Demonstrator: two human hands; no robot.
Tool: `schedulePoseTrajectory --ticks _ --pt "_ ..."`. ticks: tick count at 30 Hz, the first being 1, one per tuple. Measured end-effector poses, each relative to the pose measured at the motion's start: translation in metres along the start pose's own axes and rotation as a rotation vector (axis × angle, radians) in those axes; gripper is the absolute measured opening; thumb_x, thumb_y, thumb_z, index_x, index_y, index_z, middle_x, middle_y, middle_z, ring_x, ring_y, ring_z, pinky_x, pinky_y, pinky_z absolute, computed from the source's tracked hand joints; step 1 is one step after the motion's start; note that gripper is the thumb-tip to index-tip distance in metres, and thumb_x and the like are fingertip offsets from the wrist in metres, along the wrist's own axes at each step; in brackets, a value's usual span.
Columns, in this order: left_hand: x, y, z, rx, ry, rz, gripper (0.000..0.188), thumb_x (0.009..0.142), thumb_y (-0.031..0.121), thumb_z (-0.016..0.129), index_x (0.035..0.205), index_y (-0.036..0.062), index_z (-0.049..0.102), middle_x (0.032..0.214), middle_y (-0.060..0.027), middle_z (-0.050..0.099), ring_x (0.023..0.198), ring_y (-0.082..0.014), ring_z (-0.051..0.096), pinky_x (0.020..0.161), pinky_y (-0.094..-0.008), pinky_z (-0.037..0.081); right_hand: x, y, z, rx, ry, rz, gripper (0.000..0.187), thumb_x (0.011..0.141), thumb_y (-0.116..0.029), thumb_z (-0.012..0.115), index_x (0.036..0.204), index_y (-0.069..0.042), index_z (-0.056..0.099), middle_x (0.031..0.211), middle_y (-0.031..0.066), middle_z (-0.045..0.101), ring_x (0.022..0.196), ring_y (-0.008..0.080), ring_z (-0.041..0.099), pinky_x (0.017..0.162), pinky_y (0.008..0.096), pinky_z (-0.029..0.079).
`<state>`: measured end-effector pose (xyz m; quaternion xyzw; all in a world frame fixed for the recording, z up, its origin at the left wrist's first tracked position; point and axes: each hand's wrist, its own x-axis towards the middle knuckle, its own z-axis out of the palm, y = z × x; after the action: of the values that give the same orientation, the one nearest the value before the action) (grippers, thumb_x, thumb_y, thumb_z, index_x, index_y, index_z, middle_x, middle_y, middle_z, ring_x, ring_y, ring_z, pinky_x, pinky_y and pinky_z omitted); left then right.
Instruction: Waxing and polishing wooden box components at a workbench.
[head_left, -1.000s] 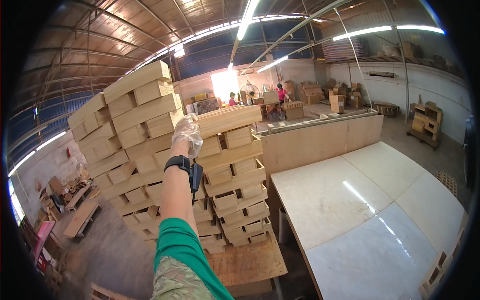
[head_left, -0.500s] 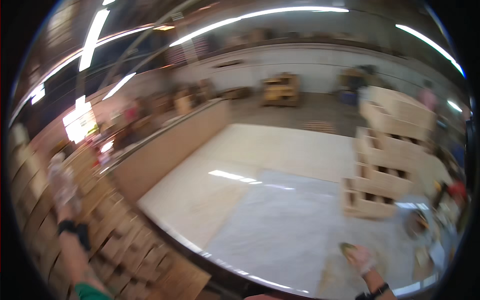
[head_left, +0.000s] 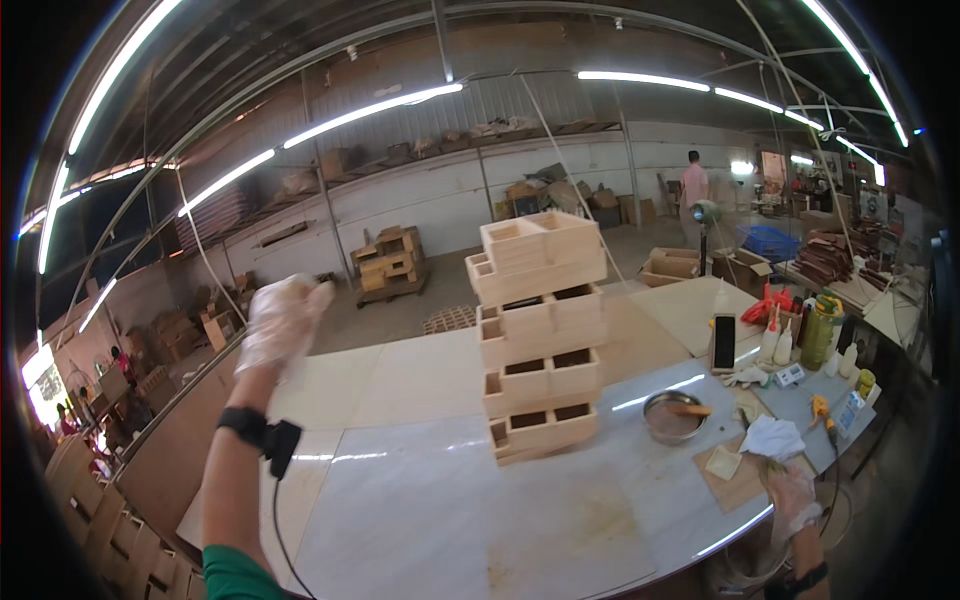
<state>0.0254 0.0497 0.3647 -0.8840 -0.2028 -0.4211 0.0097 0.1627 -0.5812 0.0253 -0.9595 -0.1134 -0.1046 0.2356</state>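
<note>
Workshop interior, strip lights overhead, pale far wall. Foreground: broad worktable (head_left: 400,510), pale panels to the rear, grey-white surface in front, brownish stains near the front edge.

White cloth (head_left: 775,438): crumpled, at the table's right side, just beyond the right hand (head_left: 793,498). That hand wears a clear glove; a yellowish-green piece (head_left: 772,466) shows at its fingertips. Contact between hand and cloth not resolved; cannot tell whether the fingers are closed on the piece or apart.

Left of the cloth: brown board (head_left: 713,482) bearing a small pale block (head_left: 724,462). Further left, metal bowl (head_left: 672,437) with a wooden-handled tool (head_left: 690,409) lying across its rim. Behind the cloth: upright phone (head_left: 723,342), green bottle (head_left: 820,335), white squeeze bottles (head_left: 783,346). Orange-yellow tool (head_left: 821,410) to the right.

Table centre: stack of wooden boxes (head_left: 545,330), upright, divided compartments visible. Well left of it, left hand (head_left: 285,320), clear-gloved, raised above the table's far left part; fingers bent, grip cannot be told.

Background: cartons (head_left: 670,265), blue crate (head_left: 769,242), standing person in pink (head_left: 694,185).
</note>
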Motion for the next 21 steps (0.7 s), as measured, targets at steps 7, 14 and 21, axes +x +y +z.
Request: schedulePoseTrajectory --ticks 7,14,21 --pt "0.099 0.159 0.135 0.555 -0.082 0.580 0.034 0.097 0.023 0.047 0.131 0.0181 0.051 0.121 -0.0131 0.056 0.110 -0.0271 0.059 0.084 -0.0397 0.052 -0.025 0.018 -0.012 -0.032 -0.258 0.180 0.033 0.094 -0.016 0.050 0.124 -0.008 0.060 0.118 0.0180 0.063 0.105 0.0317 0.061 0.091 0.0379 0.049" --pt "0.140 0.278 0.190 0.408 -0.382 0.057 0.032 0.096 0.028 0.046 0.123 0.0183 0.062 0.108 -0.0124 0.067 0.105 -0.0263 0.063 0.084 -0.0361 0.053 -0.025 0.076 0.061 0.324 0.011 -0.081 0.036 0.092 -0.021 0.060 0.125 -0.007 0.061 0.104 0.0150 0.068 0.076 0.0264 0.065 0.066 0.0282 0.053" --pt "0.186 0.236 0.239 0.521 -0.475 0.367 0.028 0.092 0.027 0.049 0.109 0.0154 0.069 0.110 -0.0081 0.068 0.098 -0.0280 0.066 0.082 -0.0348 0.053 -0.011 0.072 0.083 1.220 -0.134 0.640 0.037 0.090 -0.019 0.063 0.119 0.003 0.062 0.105 0.0091 0.066 0.085 0.0106 0.061 0.069 0.0209 0.049"
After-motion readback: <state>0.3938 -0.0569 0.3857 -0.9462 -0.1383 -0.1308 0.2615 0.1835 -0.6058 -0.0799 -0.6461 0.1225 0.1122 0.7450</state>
